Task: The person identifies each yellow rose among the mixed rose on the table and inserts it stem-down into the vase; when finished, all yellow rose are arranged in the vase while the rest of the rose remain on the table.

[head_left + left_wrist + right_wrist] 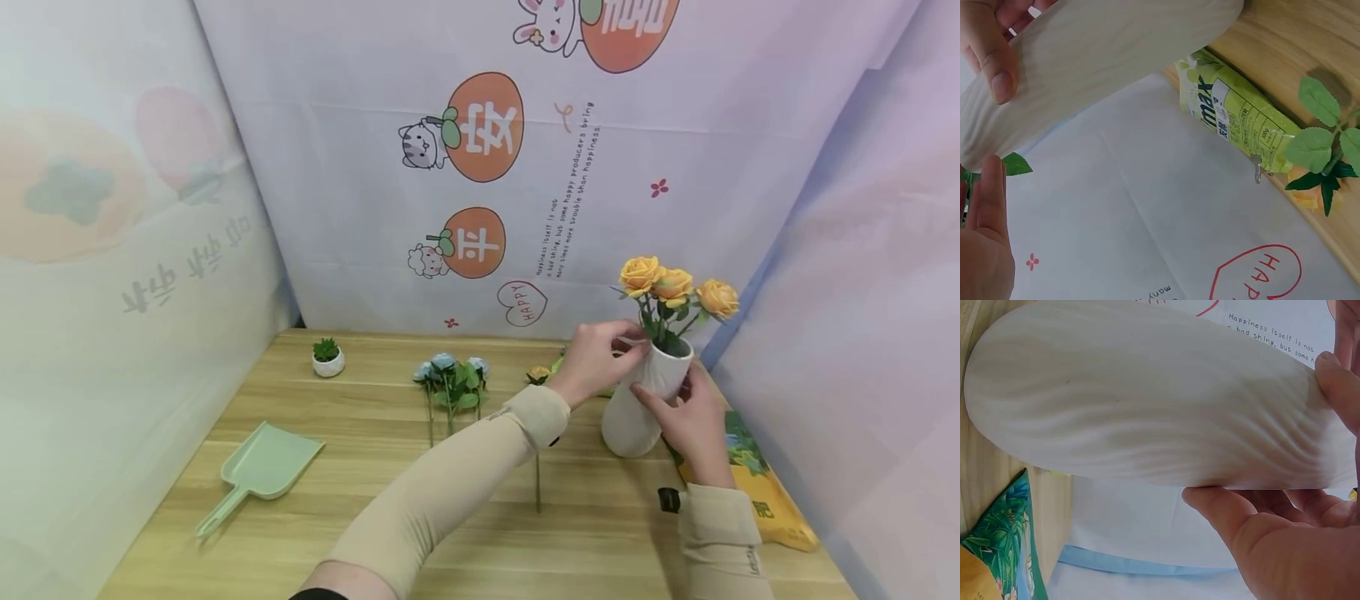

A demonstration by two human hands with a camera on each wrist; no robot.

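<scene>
Several yellow artificial roses (pixel 672 287) stand in a tall white vase (pixel 633 417), which tilts to the right above the wooden table. My right hand (pixel 693 421) grips the vase near its neck, the thumb across the front; the right wrist view shows the thumb and fingers along its rippled wall (pixel 1147 406). At the rim, my left hand (pixel 600 358) reaches to the stems and leaves. Its fingertips are partly hidden there, so a pinch on a stem cannot be made out. Another yellow rose (pixel 538 375) lies on the table below the left forearm.
Blue artificial roses (pixel 444 362) lie mid-table. A small potted succulent (pixel 327 358) stands at the back left, a green dustpan (pixel 266 462) at the left. A yellow-and-green bag (pixel 772 504) lies at the right. Behind the vase is a lime-green packet (pixel 1241 119), beside the printed cloth backdrop (pixel 360 208).
</scene>
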